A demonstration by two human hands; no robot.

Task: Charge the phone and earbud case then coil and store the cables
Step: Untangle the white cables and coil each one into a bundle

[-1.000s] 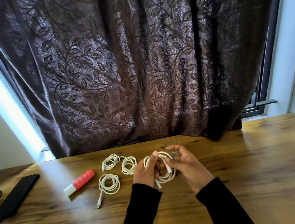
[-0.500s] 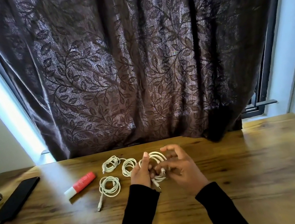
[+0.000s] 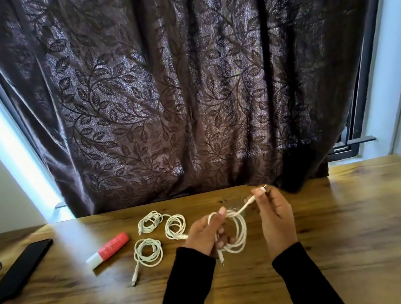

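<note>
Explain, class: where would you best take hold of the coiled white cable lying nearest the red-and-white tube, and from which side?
Pinch the bundled loops of the coiled cable from above: it lies flat on the table, and its plug tail trails loose towards the near edge, so gripping that would unwind it.

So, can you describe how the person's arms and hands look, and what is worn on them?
Both arms wear long, plain black sleeves that fit closely and end at the wrists. The left hand and the right hand are bare, with no gloves. No rings, watch or bracelets show in this view. The sleeves carry no visible print, logo or marking.
</note>
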